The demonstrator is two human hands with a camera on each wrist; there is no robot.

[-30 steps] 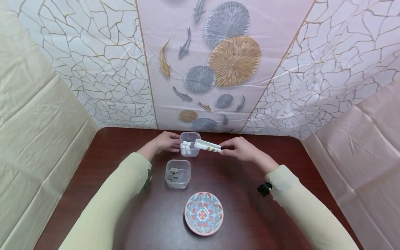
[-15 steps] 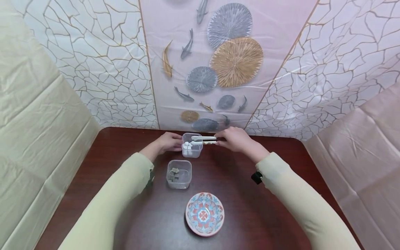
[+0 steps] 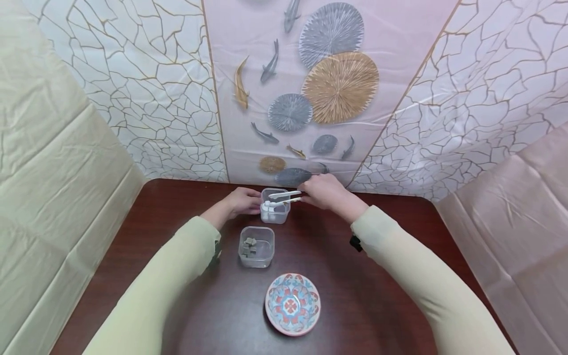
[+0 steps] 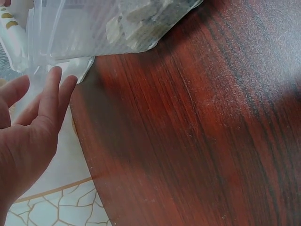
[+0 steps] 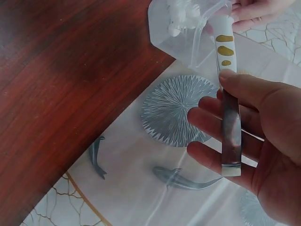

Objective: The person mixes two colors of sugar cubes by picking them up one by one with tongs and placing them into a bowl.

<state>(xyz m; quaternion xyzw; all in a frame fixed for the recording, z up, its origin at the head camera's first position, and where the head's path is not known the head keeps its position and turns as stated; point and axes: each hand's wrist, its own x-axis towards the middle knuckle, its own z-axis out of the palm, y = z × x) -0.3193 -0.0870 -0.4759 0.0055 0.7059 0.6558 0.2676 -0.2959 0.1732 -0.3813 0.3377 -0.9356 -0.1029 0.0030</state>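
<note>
Tongs (image 3: pixel 284 198) in right hand (image 3: pixel 323 190) grip (left hand (image 3: pixel 241 202) steadies container (image 3: pixel 275 212)).

A second clear tub (image 3: pixel 257 246) holding dark cubes (image 3: pixel 248 246) is sitting mid-bench, a patterned red-and-blue bowl (image 3: pixel 292 304) is resting nearer the front edge, and fish-and-lily-pad sheeting (image 3: pixel 310 88) is hanging behind the dark wooden bench (image 3: pixel 390 266).

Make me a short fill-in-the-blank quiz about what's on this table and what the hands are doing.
1. The right hand holds white ____ over the clear plastic box of white cubes.
2. The left hand touches that box's ____ side.
3. The patterned round bowl holds ____.

Missing words: tongs; left; nothing
</note>
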